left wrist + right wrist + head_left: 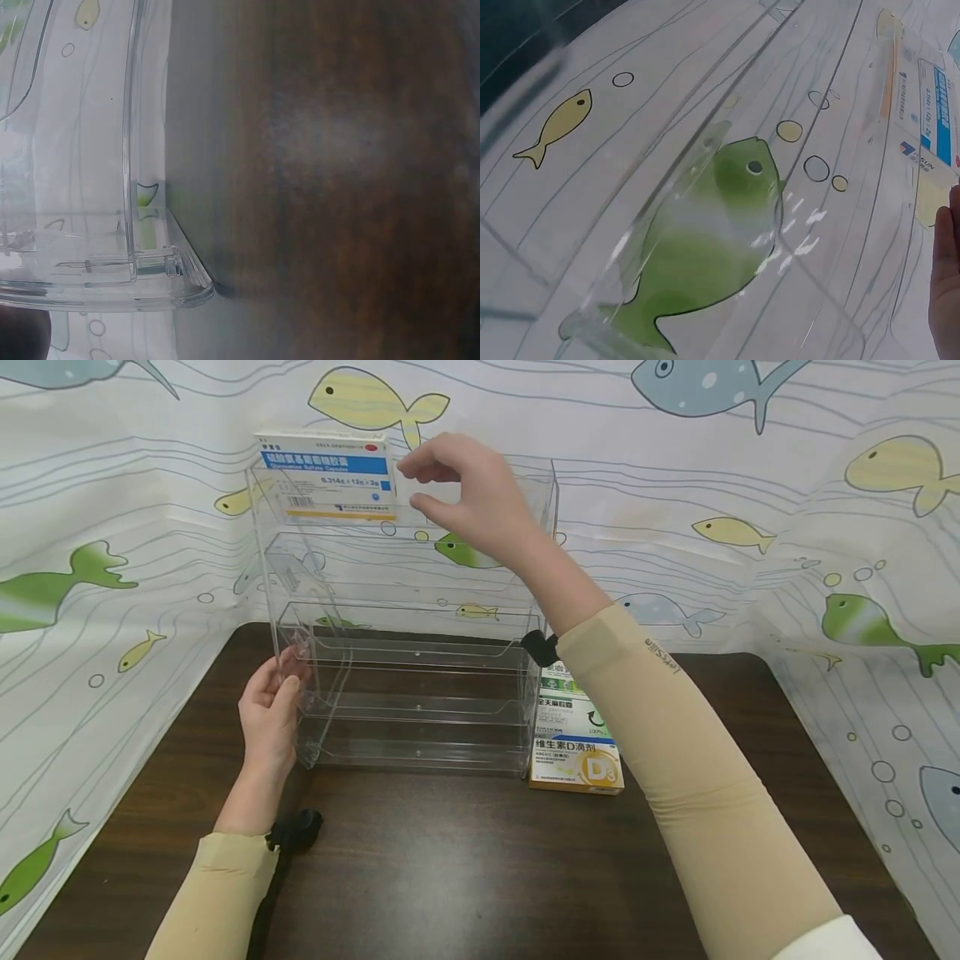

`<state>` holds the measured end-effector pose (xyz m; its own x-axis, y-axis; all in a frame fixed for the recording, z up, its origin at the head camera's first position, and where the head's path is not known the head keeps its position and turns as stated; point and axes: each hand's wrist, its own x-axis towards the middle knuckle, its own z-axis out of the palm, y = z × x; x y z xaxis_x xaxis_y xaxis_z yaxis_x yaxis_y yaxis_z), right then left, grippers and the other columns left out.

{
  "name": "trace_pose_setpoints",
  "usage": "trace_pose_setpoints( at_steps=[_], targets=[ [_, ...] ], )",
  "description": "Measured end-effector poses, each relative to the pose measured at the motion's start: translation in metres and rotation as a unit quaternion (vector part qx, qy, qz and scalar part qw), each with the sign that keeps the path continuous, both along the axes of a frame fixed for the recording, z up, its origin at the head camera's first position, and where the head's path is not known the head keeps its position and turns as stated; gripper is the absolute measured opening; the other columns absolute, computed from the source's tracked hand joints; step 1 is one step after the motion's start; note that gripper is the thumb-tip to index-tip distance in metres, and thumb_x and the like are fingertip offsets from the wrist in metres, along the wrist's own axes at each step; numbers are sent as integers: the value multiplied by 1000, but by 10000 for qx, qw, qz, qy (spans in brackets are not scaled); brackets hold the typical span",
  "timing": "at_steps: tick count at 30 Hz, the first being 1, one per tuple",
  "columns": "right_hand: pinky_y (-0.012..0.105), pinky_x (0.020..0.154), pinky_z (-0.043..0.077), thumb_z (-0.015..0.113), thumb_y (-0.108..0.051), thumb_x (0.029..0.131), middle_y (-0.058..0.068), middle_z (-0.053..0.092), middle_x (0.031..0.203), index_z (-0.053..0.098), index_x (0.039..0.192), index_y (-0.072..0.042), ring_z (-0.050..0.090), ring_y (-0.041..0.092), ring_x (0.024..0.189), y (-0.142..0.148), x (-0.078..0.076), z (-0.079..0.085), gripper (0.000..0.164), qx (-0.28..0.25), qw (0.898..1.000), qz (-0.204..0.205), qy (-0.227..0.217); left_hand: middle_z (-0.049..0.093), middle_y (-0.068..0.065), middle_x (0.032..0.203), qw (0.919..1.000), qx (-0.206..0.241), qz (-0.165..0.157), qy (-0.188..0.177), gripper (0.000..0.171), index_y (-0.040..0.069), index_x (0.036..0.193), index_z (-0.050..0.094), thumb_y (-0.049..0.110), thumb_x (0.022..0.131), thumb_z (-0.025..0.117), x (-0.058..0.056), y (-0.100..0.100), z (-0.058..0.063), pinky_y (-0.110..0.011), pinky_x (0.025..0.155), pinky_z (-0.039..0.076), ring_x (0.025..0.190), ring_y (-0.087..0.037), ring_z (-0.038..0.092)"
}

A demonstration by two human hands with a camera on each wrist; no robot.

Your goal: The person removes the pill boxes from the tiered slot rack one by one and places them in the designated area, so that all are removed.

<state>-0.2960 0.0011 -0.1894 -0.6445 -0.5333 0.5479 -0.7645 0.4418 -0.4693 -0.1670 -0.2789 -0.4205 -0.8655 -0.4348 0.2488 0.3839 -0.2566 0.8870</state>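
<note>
A clear acrylic display rack [416, 700] with stepped tiers stands on the table. In its top tier, at the left end, a white and blue capsule box [330, 478] sits upright with its printed front showing. My right hand [480, 493] hovers just right of that box, thumb and fingers spread apart with nothing between them. The right wrist view catches the edge of this hand [946, 277] below the box [930, 105]. Low on the rack's left side, my left hand [272, 702] grips the side panel, some fingers seen through the plastic.
To the right of the rack, partly behind my right forearm, several medicine boxes lie in a row, with a yellow and white vitamin D box [576, 766] nearest. The brown table [420, 860] meets a fish-patterned sheet [750, 477] at the back and sides.
</note>
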Motion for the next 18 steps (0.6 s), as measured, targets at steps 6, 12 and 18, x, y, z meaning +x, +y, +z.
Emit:
trace_pose_setpoints(
  at_steps=[6,12,18],
  targets=[
    [8,109,47,70,-12,103,7,70,136,68,134,-5,64,14,125,-13,-8,4,32,84,9995,-186,-241,78,7,125,10000,6,-21,61,34,7,124,70,-11,104,50,0,0,-1,-15,101,59,115,-6,74],
    [4,105,46,70,-14,103,4,70,136,68,136,-8,64,11,122,-22,-13,4,33,87,9976,-519,-455,77,8,125,10000,-14,-35,92,34,9,122,70,-11,104,49,0,0,-1,-15,102,58,116,-5,74],
    [4,103,48,70,-15,104,4,71,138,66,139,-8,67,9,124,-26,-16,1,36,-80,9936,-704,-885,77,9,125,10000,6,-17,15,35,9,123,70,-11,104,49,1,0,-1,-15,101,58,115,-5,74]
  ],
)
